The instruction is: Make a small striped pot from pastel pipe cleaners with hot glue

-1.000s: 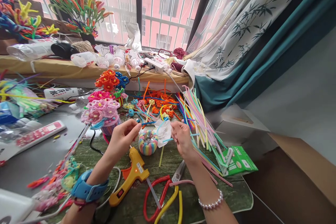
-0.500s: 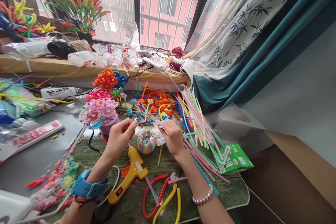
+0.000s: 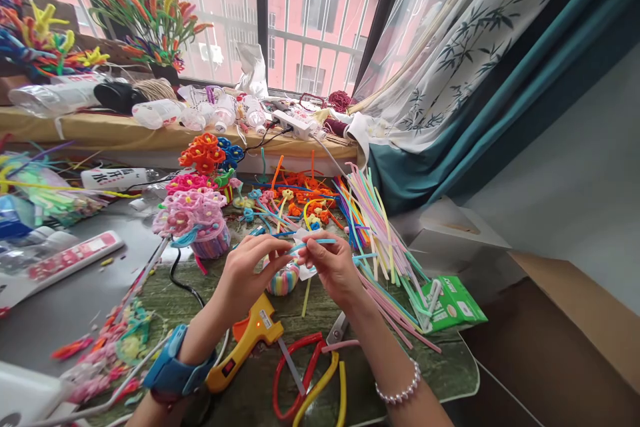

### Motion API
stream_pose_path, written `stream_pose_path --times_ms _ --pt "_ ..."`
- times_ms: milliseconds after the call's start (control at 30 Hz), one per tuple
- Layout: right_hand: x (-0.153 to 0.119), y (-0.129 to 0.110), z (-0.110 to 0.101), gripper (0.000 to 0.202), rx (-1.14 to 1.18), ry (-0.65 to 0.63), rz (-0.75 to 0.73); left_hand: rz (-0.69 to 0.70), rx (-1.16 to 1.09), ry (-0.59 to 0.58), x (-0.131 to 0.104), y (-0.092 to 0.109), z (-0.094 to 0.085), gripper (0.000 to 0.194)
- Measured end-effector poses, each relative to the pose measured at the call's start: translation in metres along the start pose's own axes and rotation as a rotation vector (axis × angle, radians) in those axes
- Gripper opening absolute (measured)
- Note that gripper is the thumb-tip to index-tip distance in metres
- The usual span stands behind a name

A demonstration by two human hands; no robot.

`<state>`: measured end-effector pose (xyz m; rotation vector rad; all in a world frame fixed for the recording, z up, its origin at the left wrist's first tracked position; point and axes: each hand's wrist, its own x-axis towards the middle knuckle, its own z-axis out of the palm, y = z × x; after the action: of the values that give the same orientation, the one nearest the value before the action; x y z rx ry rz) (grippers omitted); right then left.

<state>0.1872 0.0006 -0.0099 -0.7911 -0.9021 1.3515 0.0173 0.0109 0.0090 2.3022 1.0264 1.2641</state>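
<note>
My left hand [image 3: 255, 265], with a blue watch [image 3: 175, 360] on its wrist, pinches one end of a light blue pipe cleaner [image 3: 300, 247]. The other end is gripped by the thumb and fingers of my right hand [image 3: 336, 267], which has a bead bracelet [image 3: 400, 387] above its wrist. Below the hands sits a small striped pastel ring-shaped piece [image 3: 283, 281], partly covered by my left fingers. A yellow glue gun [image 3: 250, 340] lies close to my left forearm, its tip hidden behind that hand. White paper [image 3: 305, 235] shows behind my fingers.
Scissors with red and yellow handles [image 3: 320, 373] lie at the front. Loose pastel pipe cleaners [image 3: 380, 227] and a green packet [image 3: 453, 303] are on the right. Pink pipe-cleaner flowers [image 3: 190, 210] stand left of the hands. A cardboard box [image 3: 580, 293] is beyond the table's right edge.
My hands have come together over the striped piece, the left moving right. A light blue pipe cleaner now spans them. The scissors' blades show more beside my right forearm.
</note>
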Motion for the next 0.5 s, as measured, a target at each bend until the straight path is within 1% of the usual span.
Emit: stream_pose_path --times_ms 67,133,200,233,333,367,433,500 --pt "0.001 0.001 -0.001 0.029 0.002 -0.002 -0.011 -0.042 -0.037 0.006 0.001 0.001 0.0 0.016" --pt "0.003 0.0 -0.005 0.029 -0.036 0.018 -0.067 -0.117 -0.064 0.019 0.005 0.001 -0.003 0.015" --pt "0.006 -0.001 -0.01 0.03 -0.155 0.019 -0.145 -0.208 -0.108 0.047 0.009 -0.001 -0.008 0.016" --pt "0.007 -0.002 -0.012 0.035 -0.251 -0.006 -0.182 -0.25 -0.145 0.063 0.011 -0.001 -0.011 0.017" --pt "0.008 0.0 -0.017 0.063 -0.626 -0.179 -0.248 -0.355 -0.288 0.085 0.012 -0.003 -0.023 0.018" --pt "0.008 0.002 -0.017 0.07 -0.741 -0.241 -0.256 -0.385 -0.317 0.082 0.011 -0.004 -0.026 0.019" --pt "0.007 0.011 -0.017 0.075 -0.912 -0.337 -0.246 -0.425 -0.33 0.072 0.008 -0.005 -0.031 0.022" --pt "0.006 0.02 -0.016 0.078 -0.979 -0.388 -0.211 -0.439 -0.318 0.071 0.006 -0.006 -0.032 0.024"
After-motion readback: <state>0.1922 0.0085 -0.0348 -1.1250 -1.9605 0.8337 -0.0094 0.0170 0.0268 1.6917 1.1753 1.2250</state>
